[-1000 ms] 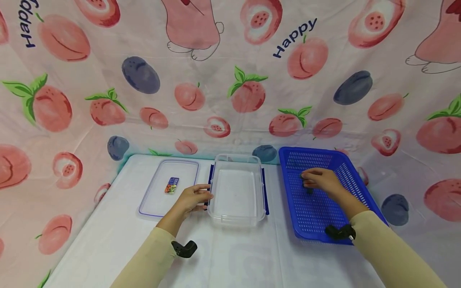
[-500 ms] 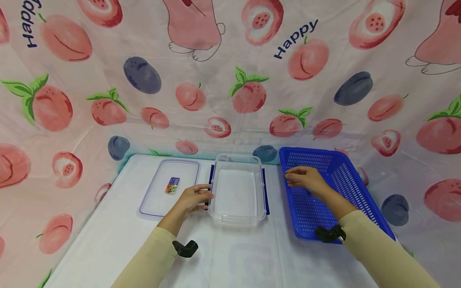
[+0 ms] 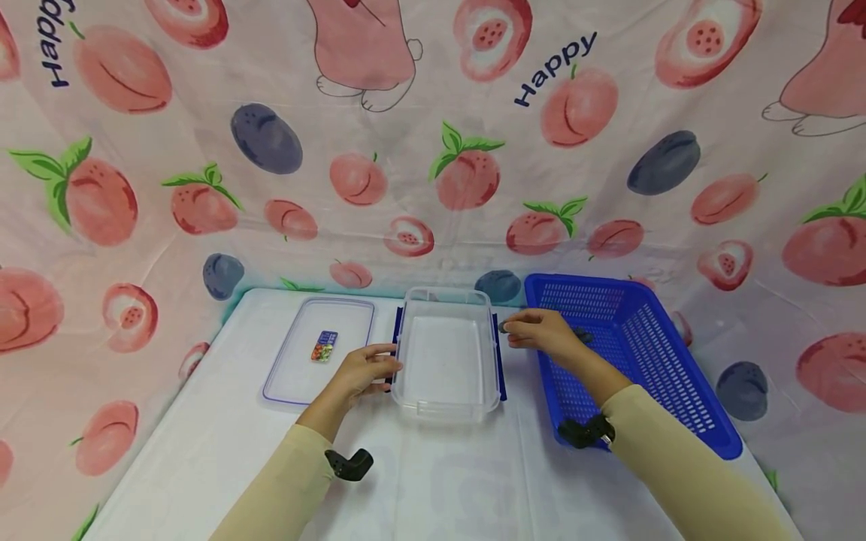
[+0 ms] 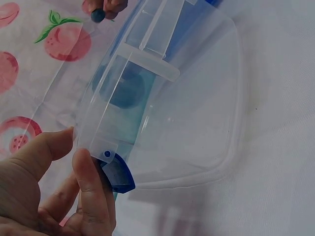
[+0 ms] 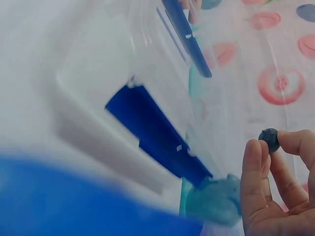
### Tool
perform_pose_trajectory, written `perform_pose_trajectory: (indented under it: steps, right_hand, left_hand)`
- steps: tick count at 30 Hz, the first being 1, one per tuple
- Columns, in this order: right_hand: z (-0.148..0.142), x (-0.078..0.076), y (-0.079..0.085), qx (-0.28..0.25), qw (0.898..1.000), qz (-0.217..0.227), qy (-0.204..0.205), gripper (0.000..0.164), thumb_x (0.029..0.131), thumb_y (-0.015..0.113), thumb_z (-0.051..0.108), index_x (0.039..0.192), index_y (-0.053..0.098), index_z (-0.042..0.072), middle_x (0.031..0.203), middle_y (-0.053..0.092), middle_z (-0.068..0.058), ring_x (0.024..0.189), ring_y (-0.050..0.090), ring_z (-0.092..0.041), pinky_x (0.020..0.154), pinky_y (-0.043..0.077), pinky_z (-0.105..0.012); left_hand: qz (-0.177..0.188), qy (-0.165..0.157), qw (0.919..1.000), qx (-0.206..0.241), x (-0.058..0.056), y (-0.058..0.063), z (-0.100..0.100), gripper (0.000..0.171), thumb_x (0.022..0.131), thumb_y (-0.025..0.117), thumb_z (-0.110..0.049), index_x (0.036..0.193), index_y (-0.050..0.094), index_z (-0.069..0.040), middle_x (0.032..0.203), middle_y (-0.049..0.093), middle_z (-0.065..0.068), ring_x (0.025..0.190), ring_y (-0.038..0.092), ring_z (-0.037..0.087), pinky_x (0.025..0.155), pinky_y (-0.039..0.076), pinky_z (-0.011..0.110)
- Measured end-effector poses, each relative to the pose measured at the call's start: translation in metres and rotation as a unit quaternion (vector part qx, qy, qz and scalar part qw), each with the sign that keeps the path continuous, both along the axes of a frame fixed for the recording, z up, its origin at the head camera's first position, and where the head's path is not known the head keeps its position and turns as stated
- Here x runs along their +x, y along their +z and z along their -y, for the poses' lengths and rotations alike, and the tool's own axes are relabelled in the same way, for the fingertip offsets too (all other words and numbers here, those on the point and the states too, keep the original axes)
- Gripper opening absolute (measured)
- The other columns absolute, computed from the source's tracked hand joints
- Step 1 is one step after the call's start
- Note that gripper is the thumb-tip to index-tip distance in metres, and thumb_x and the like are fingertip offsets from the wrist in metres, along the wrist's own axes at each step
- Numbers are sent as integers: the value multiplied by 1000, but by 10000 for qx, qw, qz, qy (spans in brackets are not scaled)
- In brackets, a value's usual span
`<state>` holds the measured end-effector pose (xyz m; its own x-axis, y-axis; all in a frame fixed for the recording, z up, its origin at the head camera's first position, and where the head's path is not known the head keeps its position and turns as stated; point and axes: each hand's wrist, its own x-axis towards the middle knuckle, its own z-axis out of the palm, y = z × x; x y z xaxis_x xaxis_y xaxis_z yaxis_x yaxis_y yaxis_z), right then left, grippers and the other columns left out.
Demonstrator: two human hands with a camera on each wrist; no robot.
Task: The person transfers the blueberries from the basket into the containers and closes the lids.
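My right hand [image 3: 544, 334] pinches a small dark blueberry [image 5: 269, 140] between thumb and fingertips. In the head view it is just right of the clear plastic food container [image 3: 443, 368], over the gap beside the blue basket [image 3: 676, 376]. The container stands uncovered, with blue side latches [image 5: 152, 130] hanging folded down. At its left side my left hand [image 3: 358, 376] grips the wall; the left wrist view shows fingertips at the rim beside a blue latch [image 4: 117, 174]. A few more dark blueberries [image 3: 583, 336] lie in the basket, partly hidden behind my right hand.
The clear lid [image 3: 287, 376], with a blue seal and a coloured label [image 3: 325, 346], lies flat left of the container. Behind the white-covered table [image 3: 433, 481] hangs a fruit-patterned cloth [image 3: 406, 150]. The basket's raised rim stands under my right forearm.
My right hand has moved left, out of the basket and across its left rim toward the container, carrying the blueberry. The left hand stays at the container's side.
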<state>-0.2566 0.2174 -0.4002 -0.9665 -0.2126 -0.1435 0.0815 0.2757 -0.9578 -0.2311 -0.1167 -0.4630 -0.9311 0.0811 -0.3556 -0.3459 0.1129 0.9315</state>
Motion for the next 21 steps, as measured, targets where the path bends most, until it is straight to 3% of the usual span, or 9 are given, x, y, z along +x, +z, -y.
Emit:
perform_pose_trajectory:
  steps: [7,11,21]
  right_hand:
    - [27,-10,-4,-179,9996,195,-54,37,94,65,10,121,59,-14,93,71,-6,81,70,-14,80,59,-28]
    - [39,-18,-8,-283,9990,308,-159,34,94,66,12,119,61,-11,97,71,-10,82,70,-15,79,59,-28]
    - [69,-32,-21,-620,9959,511,-417,33,94,65,7,120,61,-13,90,70,-5,73,68,-9,78,59,-28]
  left_hand:
    - [20,13,10000,-12,-2,0,0,46,88,72,-11,133,61,-8,110,65,10,96,67,20,68,59,27]
    - [30,-8,10000,-14,-2,-1,0,46,89,71,-11,134,60,-8,110,65,11,98,67,21,69,59,28]
    - [40,10,10000,-37,-1,-2,0,45,89,71,-12,133,61,-9,113,65,12,102,66,25,71,60,29]
